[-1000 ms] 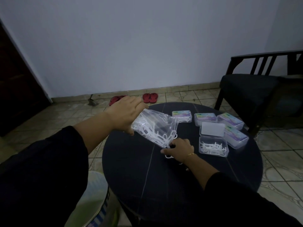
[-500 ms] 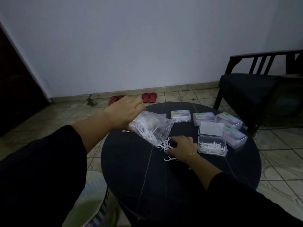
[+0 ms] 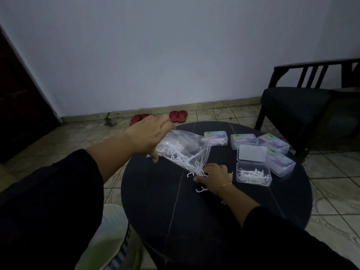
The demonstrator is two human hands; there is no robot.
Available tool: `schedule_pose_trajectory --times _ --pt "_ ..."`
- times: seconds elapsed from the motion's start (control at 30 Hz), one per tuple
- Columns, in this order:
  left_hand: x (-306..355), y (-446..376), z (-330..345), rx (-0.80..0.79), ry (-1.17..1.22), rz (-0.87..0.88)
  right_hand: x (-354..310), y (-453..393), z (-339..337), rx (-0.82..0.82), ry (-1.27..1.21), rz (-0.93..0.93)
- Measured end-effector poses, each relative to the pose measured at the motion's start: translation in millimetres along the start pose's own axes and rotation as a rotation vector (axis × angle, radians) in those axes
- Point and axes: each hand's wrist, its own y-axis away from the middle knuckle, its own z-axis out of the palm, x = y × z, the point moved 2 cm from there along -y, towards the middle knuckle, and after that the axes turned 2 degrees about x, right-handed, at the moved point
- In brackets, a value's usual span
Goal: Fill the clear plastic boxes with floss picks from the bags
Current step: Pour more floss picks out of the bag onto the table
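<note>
My left hand (image 3: 148,136) grips the closed end of a clear plastic bag (image 3: 187,151) of white floss picks, tilted mouth-down over the round dark table (image 3: 175,221). My right hand (image 3: 214,177) lies at the bag's mouth with curled fingers over spilled floss picks; loose floss picks (image 3: 200,190) lie on the table beside it. To the right an open clear box (image 3: 253,175) holds some picks, its lid (image 3: 252,152) folded back.
Several closed, labelled boxes (image 3: 243,140) stand at the table's far right. A dark chair (image 3: 303,106) is behind them. Red sandals (image 3: 178,115) lie on the tiled floor by the wall. A pale striped object (image 3: 105,240) sits low at the table's left.
The bag has tipped further mouth-down and picks have spilled onto the table. My right hand has shifted a little right along the table by the bag's mouth.
</note>
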Motion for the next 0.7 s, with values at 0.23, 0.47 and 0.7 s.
schedule_pose_trajectory --times 0.23,0.47,0.7 --pt "-2 0 2 -0.028 0.075 -0.018 3 1 -9 0.049 0.029 0.046" --pt "-4 -3 3 0.023 0.228 0.013 -5 5 -8 0.001 0.046 -0.032" --pt "-6 -3 5 0.150 0.252 0.053 -11 8 -1 -0.066 0.091 -0.058"
